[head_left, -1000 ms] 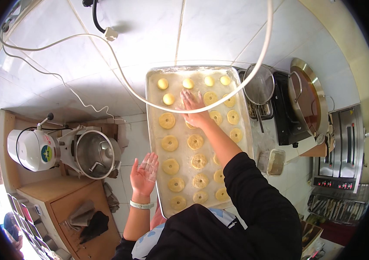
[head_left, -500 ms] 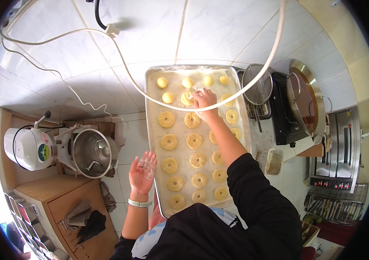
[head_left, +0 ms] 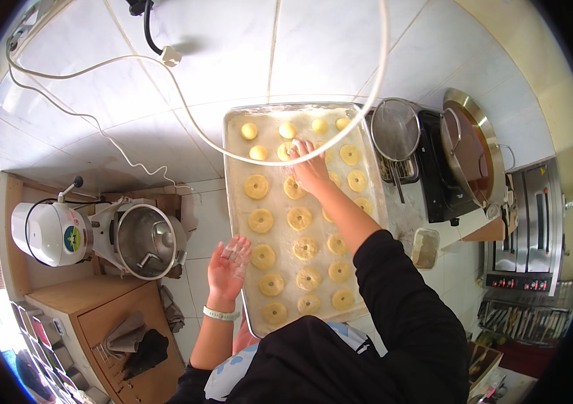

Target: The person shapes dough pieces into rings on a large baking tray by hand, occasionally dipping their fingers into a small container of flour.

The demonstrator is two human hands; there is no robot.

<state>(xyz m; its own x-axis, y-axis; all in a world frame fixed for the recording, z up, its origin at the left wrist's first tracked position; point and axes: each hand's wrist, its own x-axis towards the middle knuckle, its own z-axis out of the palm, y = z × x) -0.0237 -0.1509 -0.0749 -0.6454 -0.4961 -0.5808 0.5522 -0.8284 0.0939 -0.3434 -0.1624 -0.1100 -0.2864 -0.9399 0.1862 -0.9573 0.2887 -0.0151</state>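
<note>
Five smooth, pale-yellow dough balls (head_left: 287,130) lie between 11 and 1 o'clock on the floured, rectangular metal tray (head_left: 276,202). Change noted: the flour-dusted right hand (head_left: 309,175), bunched beside a flattened yellow dough round (head_left: 283,150) half a second ago, now extends its fingers over that round's right part; grip released, contact unconfirmed. Shaping of that piece is judged incomplete. The floury left hand (head_left: 227,266) lies palm up and empty at 8 o'clock. A looped white cable (head_left: 385,34) crosses the view before the right hand. Outside the tray: round grey mesh strainer (head_left: 395,128), 1 o'clock; broad steel pan (head_left: 498,151), 2 o'clock; white stand mixer (head_left: 64,232), 9 o'clock.
</note>
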